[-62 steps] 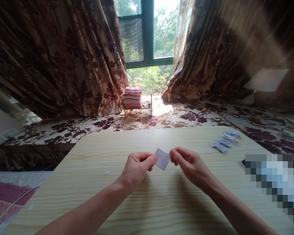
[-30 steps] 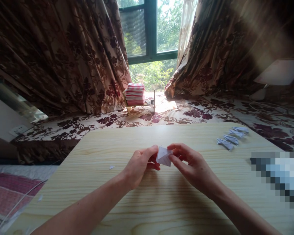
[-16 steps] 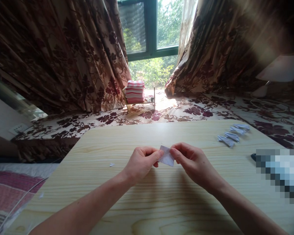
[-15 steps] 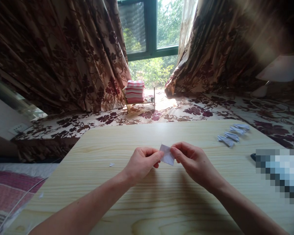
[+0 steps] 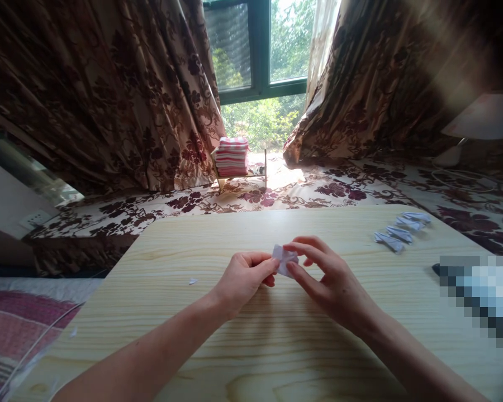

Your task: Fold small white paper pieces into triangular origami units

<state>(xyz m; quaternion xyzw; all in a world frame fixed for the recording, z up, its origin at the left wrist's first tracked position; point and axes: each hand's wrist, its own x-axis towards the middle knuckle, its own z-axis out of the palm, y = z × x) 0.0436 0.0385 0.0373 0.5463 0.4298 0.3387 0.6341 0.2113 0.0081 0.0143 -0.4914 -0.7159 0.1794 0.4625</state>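
Note:
A small folded piece of pale paper (image 5: 283,259) is held between both hands, just above the middle of a light wooden table (image 5: 193,335). My left hand (image 5: 242,280) pinches its left edge, fingers curled. From the right, my right hand (image 5: 330,279) closes on it, with a finger over the paper's top and the thumb under it. Most of the paper is covered by the fingers.
Several folded paper pieces (image 5: 400,230) lie in a row at the table's far right. A tiny paper scrap (image 5: 191,281) lies left of my hands. Behind the table are a floral cloth, a striped stack on a small rack (image 5: 232,157), curtains and a window.
The flat paper piece has been folded smaller between my fingers. My right hand's fingers have come over its top. The camera drifted slightly.

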